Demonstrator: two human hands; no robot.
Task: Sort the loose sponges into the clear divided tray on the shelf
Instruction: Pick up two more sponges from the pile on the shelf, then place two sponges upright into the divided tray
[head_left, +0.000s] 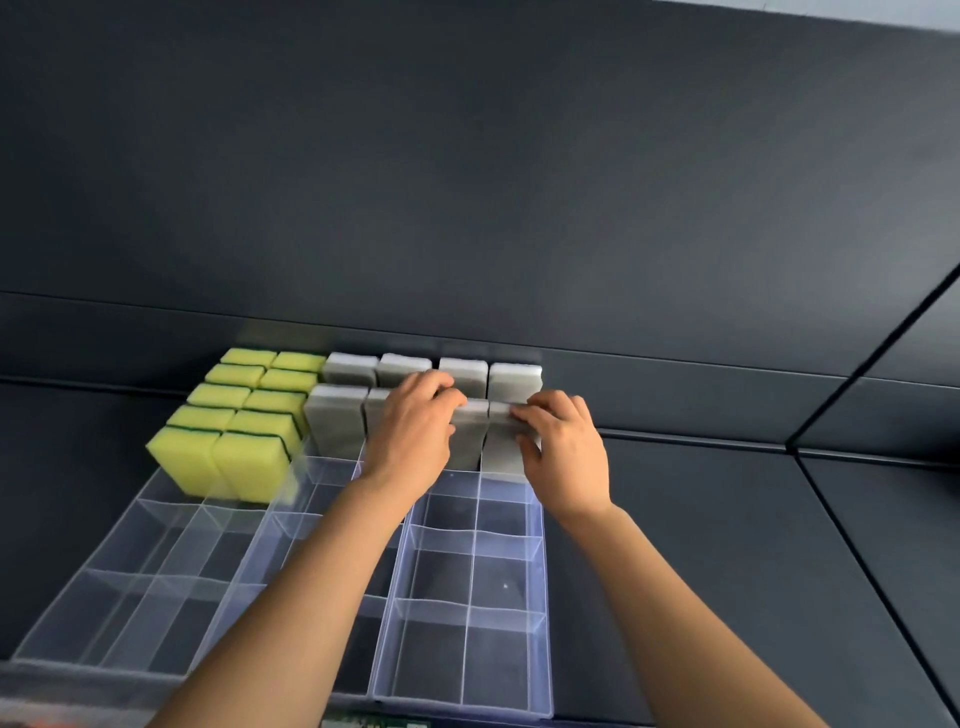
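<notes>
Sponge (501, 454) gripped beneath right hand (563, 452) | neighbour sponge (470, 436) beneath left hand (415, 431)

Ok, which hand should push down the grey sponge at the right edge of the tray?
Right. The right hand pinches the top of that grey sponge; the left hand grips the neighbouring sponge, one column over.

Divided tray (543, 597) on shelf (727, 545), scourer sponges (244, 415) in its rear-left compartments, wrapped sponges (337, 415) just right of them
</notes>
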